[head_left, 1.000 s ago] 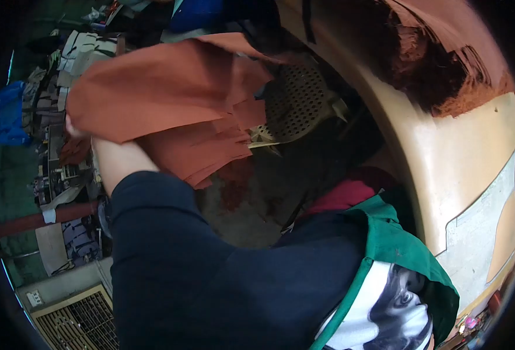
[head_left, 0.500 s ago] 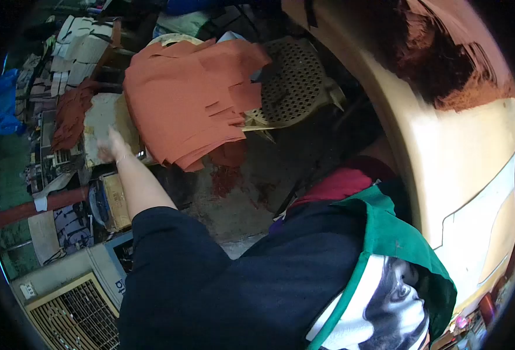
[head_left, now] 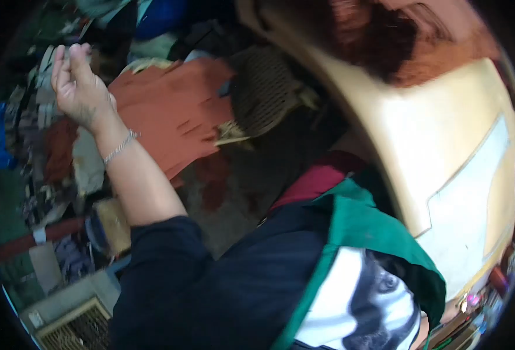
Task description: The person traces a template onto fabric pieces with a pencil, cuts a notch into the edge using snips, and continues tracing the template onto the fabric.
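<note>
My left hand (head_left: 81, 87) is raised at the upper left with its fingers loosely bent and apart, and nothing shows in it. A chain bracelet (head_left: 121, 147) circles that wrist. Just beyond the forearm lies a stack of orange-brown sheets (head_left: 164, 111) with notched edges, on a tan plastic chair (head_left: 263, 93). A whitish pad (head_left: 88, 160) sits left of the forearm, beside crumpled reddish-brown material (head_left: 60, 149). At the lower right, a blurred bit of skin shows past the apron (head_left: 380, 224), likely my right hand (head_left: 449, 309); its fingers cannot be made out.
A pale, curved work surface (head_left: 409, 140) runs down the right side, with reddish-brown sheets (head_left: 444, 64) at its far end and a grey-white sheet (head_left: 464, 210) on it. Small items crowd its near edge. Piled material and a vented unit (head_left: 76, 326) line the left.
My left hand has lifted from beside the whitish pad, moving up and left. The view has shifted, so the chair and stack sit further left. More skin shows at the lower right.
</note>
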`<state>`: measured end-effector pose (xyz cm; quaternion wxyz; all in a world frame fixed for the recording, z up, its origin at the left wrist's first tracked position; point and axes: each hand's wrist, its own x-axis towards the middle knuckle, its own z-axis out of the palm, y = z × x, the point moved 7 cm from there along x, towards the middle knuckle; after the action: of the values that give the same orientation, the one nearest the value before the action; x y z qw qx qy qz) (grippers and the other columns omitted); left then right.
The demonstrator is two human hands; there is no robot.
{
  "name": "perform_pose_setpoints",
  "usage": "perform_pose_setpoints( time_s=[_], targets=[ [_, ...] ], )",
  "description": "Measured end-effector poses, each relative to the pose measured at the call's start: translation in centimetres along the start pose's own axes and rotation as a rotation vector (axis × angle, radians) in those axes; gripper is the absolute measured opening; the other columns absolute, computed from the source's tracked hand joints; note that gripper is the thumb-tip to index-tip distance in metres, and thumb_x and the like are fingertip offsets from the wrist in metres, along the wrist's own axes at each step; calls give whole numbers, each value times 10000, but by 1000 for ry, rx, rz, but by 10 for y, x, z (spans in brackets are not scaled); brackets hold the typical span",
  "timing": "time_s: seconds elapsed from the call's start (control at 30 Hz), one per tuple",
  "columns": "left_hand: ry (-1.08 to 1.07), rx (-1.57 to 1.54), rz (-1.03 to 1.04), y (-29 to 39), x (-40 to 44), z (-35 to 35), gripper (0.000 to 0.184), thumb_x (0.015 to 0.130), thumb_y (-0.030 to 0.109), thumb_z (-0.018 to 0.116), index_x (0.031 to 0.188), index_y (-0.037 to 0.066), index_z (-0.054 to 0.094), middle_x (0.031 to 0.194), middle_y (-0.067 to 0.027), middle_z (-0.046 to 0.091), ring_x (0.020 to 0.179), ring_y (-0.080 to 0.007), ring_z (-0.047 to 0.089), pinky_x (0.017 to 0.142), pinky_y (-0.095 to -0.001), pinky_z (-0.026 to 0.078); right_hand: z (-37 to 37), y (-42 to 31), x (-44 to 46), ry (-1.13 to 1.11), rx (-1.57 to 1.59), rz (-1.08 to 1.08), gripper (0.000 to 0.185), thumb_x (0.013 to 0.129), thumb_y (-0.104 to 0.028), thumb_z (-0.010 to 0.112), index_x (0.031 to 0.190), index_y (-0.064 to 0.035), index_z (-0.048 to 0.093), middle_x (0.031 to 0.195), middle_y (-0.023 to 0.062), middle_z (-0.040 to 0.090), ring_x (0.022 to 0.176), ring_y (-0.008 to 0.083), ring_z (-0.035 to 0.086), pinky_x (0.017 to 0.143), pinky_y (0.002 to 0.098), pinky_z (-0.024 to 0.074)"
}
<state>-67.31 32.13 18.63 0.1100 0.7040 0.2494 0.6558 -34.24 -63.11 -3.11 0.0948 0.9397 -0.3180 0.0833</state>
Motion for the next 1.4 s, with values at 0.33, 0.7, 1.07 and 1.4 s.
perform_pose_setpoints(
  time_s=[0.33,0.7,1.07,1.4],
  targets=[
    [-818,-668,223,211,-108,207,133,860,52,513,953,-29,562,1204,-169,493,1096,-220,479,939,-328,361,-18,-12,-41,386,223,4,387,756,-431,557,880,-74,641,874,176,620,821,358,579,718,431,456],
    [-816,66,548,234,-140,300,328,802,254,582,1010,2,561,966,-193,585,867,-351,565,762,-409,446,-40,-28,-62,358,446,52,301,728,-302,631,795,-9,608,777,217,593,748,377,570,645,449,431],
    [-1058,227,417,206,-93,411,363,778,392,594,924,62,635,1007,-150,579,920,-346,555,743,-453,469,-15,-9,-48,230,405,52,290,795,-300,582,850,-16,562,853,146,566,782,328,539,715,412,405],
    [-1079,257,500,181,-56,454,323,759,276,614,1027,98,587,921,-120,610,900,-278,580,772,-395,464,-35,-18,-58,372,292,26,258,793,-251,593,898,-16,575,830,162,573,784,341,533,727,421,405]
  ],
)
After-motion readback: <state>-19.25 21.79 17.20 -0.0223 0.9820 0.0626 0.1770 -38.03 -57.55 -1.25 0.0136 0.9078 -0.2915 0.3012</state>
